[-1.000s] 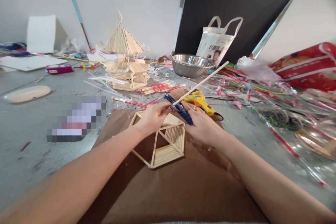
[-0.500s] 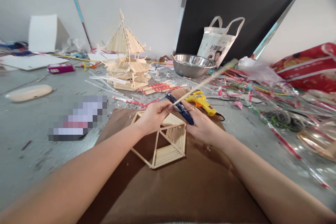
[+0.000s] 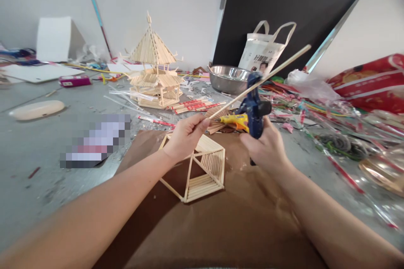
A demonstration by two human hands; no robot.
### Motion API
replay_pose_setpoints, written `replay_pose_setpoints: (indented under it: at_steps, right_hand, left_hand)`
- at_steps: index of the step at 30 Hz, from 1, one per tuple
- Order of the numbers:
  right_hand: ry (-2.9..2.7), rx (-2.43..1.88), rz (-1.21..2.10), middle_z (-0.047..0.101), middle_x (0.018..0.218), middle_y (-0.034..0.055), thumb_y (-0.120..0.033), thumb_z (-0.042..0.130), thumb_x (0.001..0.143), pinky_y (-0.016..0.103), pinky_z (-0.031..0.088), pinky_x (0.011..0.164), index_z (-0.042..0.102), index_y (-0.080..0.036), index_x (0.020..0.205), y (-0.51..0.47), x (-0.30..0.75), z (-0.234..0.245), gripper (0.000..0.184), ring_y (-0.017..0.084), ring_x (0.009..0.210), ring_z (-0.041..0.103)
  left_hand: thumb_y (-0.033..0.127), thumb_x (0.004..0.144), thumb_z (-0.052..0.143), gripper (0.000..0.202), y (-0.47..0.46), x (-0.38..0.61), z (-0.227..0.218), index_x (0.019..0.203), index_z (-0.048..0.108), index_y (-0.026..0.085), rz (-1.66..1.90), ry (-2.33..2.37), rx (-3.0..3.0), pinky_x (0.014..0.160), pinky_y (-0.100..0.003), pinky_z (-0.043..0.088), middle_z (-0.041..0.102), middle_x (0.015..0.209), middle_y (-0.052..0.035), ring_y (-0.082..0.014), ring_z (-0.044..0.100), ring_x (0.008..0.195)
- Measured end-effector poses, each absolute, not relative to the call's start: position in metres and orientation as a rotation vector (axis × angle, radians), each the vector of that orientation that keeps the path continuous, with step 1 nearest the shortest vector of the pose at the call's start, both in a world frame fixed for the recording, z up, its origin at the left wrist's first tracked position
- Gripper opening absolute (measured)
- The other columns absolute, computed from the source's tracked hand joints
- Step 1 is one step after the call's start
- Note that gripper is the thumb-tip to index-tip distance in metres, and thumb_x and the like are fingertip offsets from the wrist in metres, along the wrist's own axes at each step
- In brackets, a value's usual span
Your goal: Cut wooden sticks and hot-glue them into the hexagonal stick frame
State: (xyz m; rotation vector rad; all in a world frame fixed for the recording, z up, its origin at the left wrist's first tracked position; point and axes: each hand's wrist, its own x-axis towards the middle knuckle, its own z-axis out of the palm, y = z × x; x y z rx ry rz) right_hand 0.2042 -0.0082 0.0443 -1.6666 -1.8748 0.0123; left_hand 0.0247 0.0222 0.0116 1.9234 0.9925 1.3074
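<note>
My left hand (image 3: 184,136) pinches the near end of a long thin wooden stick (image 3: 268,73), which slants up and to the right. My right hand (image 3: 268,149) is closed round the handles of blue cutters (image 3: 254,103), held upright just right of the stick and near its lower part. Below both hands a hexagonal frame of wooden sticks (image 3: 205,172), partly filled in, lies flat on brown paper (image 3: 221,227). A yellow glue gun (image 3: 235,120) lies on the floor just behind the cutters.
A wooden stick pagoda model (image 3: 154,73) stands at the back left. A steel bowl (image 3: 229,77) and a white bag (image 3: 263,50) sit before a black board. Red-wrapped sticks (image 3: 192,104), wrappers and clutter spread right; a red bag (image 3: 369,82) lies far right.
My right hand lifted the blue cutters off the stick and turned them upright. The stick's far end swung higher. My left hand stayed over the frame.
</note>
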Motion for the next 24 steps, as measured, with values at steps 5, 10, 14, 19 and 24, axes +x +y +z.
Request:
replay_pose_setpoints:
  at_steps: [5, 10, 14, 19, 24]
  right_hand:
    - [-1.739, -1.808, -0.187, 0.047, 0.113, 0.013, -0.019, 0.042, 0.071, 0.041, 0.037, 0.08, 0.02, -0.019, 0.129, 0.011, 0.228, 0.051, 0.062, 0.029, 0.102, 0.044]
    - [-1.687, -1.965, -0.279, 0.038, 0.121, 0.0203, -0.021, 0.039, 0.072, 0.041, 0.035, 0.083, 0.022, -0.01, 0.126, 0.037, 0.266, 0.039, 0.058, 0.031, 0.111, 0.036]
    - [-1.639, -2.258, -0.316, 0.042, 0.117, 0.0232, -0.02, 0.043, 0.069, 0.045, 0.036, 0.081, 0.028, -0.005, 0.122, 0.05, 0.287, 0.023, 0.057, 0.034, 0.11, 0.038]
    - [-1.648, -2.544, -0.163, 0.043, 0.115, 0.0247, -0.02, 0.043, 0.069, 0.05, 0.036, 0.079, 0.033, -0.005, 0.119, 0.056, 0.297, 0.012, 0.053, 0.035, 0.11, 0.039]
    - [-1.821, -2.606, -0.087, 0.045, 0.112, 0.0274, -0.029, 0.036, 0.076, 0.048, 0.037, 0.074, 0.039, -0.005, 0.114, 0.051, 0.305, 0.016, 0.045, 0.036, 0.107, 0.042]
  left_hand:
    - [0.037, 0.082, 0.037, 0.03, 0.025, 0.024, 0.01, 0.083, 0.056, 0.014, 1.253, 0.997, 1.946, 0.047, -0.019, 0.03, 0.036, 0.048, 0.0054, -0.0065, 0.034, 0.046]
    - [0.037, 0.083, 0.036, 0.03, 0.027, 0.025, 0.008, 0.087, 0.054, 0.013, 1.204, 0.954, 1.898, 0.044, -0.019, 0.029, 0.036, 0.047, 0.006, -0.0056, 0.033, 0.042]
    - [0.035, 0.083, 0.036, 0.028, 0.028, 0.024, 0.007, 0.089, 0.052, 0.013, 1.201, 0.935, 1.873, 0.043, -0.019, 0.029, 0.037, 0.047, 0.0058, -0.0051, 0.034, 0.041]
    - [0.034, 0.084, 0.035, 0.027, 0.028, 0.024, 0.006, 0.09, 0.052, 0.014, 1.197, 0.937, 1.882, 0.044, -0.019, 0.029, 0.037, 0.045, 0.0064, -0.0049, 0.033, 0.04]
    - [0.034, 0.084, 0.035, 0.027, 0.029, 0.024, 0.004, 0.089, 0.052, 0.014, 1.198, 0.942, 1.9, 0.045, -0.019, 0.03, 0.037, 0.044, 0.0068, -0.0051, 0.033, 0.04]
